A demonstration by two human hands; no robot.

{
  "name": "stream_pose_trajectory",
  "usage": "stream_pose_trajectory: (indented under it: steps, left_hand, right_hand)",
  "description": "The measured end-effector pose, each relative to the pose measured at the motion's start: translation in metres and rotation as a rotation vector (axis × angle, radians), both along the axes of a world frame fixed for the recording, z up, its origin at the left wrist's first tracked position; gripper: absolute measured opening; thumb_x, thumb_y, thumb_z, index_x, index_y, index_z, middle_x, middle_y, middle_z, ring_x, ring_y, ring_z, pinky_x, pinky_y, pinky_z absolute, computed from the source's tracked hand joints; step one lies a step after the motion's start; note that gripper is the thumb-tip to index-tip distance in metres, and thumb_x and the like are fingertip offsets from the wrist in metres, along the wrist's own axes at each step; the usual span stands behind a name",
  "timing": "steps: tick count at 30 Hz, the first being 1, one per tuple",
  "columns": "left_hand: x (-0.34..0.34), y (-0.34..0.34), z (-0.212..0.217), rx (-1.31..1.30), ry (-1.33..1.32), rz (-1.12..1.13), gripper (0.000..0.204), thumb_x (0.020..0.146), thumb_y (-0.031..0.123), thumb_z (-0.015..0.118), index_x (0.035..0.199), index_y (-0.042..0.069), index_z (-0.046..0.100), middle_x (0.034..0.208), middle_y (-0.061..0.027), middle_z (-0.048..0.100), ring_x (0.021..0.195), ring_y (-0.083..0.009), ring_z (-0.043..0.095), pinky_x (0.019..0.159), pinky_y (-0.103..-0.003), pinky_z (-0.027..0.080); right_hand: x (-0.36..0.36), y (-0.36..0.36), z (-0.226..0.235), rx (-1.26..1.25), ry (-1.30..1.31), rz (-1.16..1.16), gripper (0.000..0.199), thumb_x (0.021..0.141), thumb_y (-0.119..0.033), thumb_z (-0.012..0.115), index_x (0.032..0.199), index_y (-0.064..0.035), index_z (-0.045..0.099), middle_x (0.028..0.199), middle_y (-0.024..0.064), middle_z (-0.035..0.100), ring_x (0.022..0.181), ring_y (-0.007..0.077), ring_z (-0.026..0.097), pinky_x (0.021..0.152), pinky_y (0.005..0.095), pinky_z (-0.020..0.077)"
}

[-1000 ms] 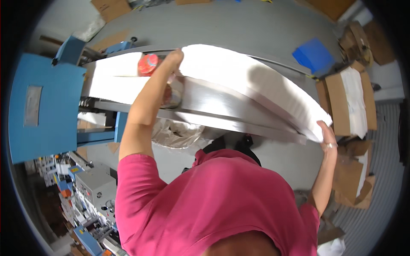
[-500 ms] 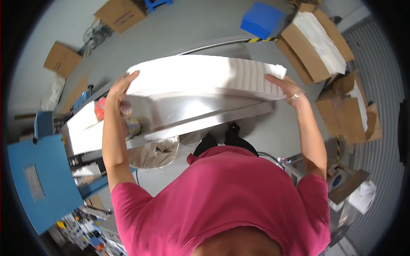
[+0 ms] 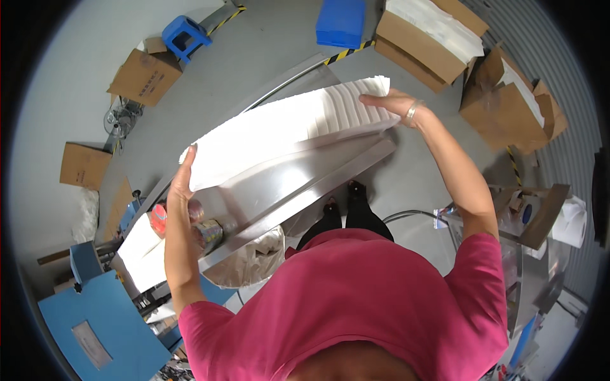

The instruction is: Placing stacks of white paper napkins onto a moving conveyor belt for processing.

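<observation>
A long stack of white, sheet-like material [image 3: 267, 133] spans both my hands, with ridged layers showing toward its right end. Whether the sheets are paper or foam I cannot tell. My left hand [image 3: 183, 178] is closed on the near left end, thumb on top. At the far right end my right hand [image 3: 395, 105] grips the stack, its thumb across the upper face and its other fingers mostly hidden. Below it lies a shiny metal worktable [image 3: 273, 174]; I cannot tell whether the two touch. Beside my left forearm stand a red-topped container [image 3: 158, 219] and a patterned jar [image 3: 208, 235].
A clear-lined bin [image 3: 251, 260] stands at the table's near edge. Blue machinery [image 3: 105, 324] is at the lower left. Open cardboard boxes [image 3: 422, 47] with white contents, a blue crate [image 3: 340, 24] and a blue stool [image 3: 184, 37] stand on the floor beyond. A metal cart [image 3: 537, 222] is at my right.
The stack now slants in view, its left end nearer me and its right end farther away. The surroundings have swung around with my turn. Both hands keep their hold.
</observation>
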State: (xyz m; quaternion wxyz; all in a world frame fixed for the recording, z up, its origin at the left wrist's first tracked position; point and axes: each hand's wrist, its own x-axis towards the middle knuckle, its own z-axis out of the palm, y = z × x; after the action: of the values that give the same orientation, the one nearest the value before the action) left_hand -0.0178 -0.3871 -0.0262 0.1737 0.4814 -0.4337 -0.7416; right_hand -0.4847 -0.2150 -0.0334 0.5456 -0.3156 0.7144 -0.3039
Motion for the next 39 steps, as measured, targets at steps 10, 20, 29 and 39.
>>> stream_pose_trajectory:
  steps: [10, 20, 29, 39]
  left_hand:
    - [-0.024, 0.041, 0.003, -0.192, -0.17, 0.118, 0.072, 0.072, 0.031, 0.072, 0.127, -0.003, 0.04, 0.128, -0.0137, 0.044, 0.122, -0.024, 0.037, 0.103, -0.035, 0.023]
    - [-0.065, 0.058, 0.038, -0.531, 0.126, 0.114, 0.06, 0.073, 0.02, 0.071, 0.121, -0.003, 0.044, 0.117, -0.01, 0.051, 0.109, -0.0194, 0.047, 0.095, -0.031, 0.034]
    - [-0.235, 0.125, 0.052, -0.677, 0.336, -0.302, 0.061, 0.073, 0.015, 0.067, 0.123, -0.007, 0.04, 0.119, -0.014, 0.049, 0.11, -0.0229, 0.047, 0.094, -0.034, 0.036]
    - [-0.469, 0.404, 0.068, -0.425, 0.573, -0.918, 0.072, 0.068, 0.02, 0.072, 0.126, -0.007, 0.037, 0.121, -0.014, 0.048, 0.112, -0.0239, 0.046, 0.097, -0.033, 0.033]
  right_hand:
    - [0.037, -0.005, 0.013, -0.143, 0.095, -0.054, 0.075, 0.062, -0.035, 0.077, 0.121, -0.0007, 0.045, 0.121, 0.0164, 0.05, 0.115, 0.0257, 0.044, 0.096, 0.0364, 0.0337]
    - [0.031, 0.066, 0.075, -0.718, 0.362, -0.13, 0.06, 0.063, -0.021, 0.073, 0.113, -0.0004, 0.046, 0.111, 0.0104, 0.053, 0.104, 0.0205, 0.049, 0.093, 0.03, 0.0369]
    - [-0.011, 0.32, 0.09, -0.886, 0.539, -0.686, 0.088, 0.063, -0.015, 0.074, 0.133, -0.0004, 0.024, 0.126, 0.01, 0.043, 0.117, 0.019, 0.039, 0.099, 0.0317, 0.0306]
    - [0.03, 0.654, 0.111, -0.71, 0.734, -1.315, 0.095, 0.061, -0.023, 0.073, 0.132, 0.0082, 0.019, 0.126, 0.0157, 0.041, 0.121, 0.0221, 0.035, 0.104, 0.0326, 0.022]
